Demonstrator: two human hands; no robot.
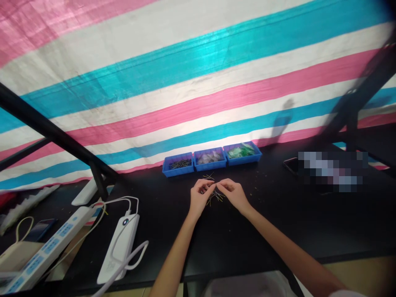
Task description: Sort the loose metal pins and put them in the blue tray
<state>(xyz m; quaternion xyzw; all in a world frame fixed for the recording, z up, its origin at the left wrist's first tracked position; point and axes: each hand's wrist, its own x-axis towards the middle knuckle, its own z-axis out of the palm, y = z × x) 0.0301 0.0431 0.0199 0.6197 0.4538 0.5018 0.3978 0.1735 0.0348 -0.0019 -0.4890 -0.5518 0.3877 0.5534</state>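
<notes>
My left hand (200, 197) and my right hand (234, 193) meet over a small heap of thin metal pins (216, 194) on the black table (247, 231). Both hands have their fingers pinched together, fingertips almost touching each other above the pins. What they pinch is too small to name. Behind the pins stand three blue trays in a row: the left tray (178, 164) holds dark pins, the middle tray (210, 159) holds greyish bits, the right tray (242, 152) holds green pieces.
A striped pink, teal and white tarp (185, 82) hangs behind the table. A white power bank (119, 247) with cables and a white power strip (46, 247) lie at the left. A phone (291, 165) lies at the right. Black frame bars (46, 128) cross the left side.
</notes>
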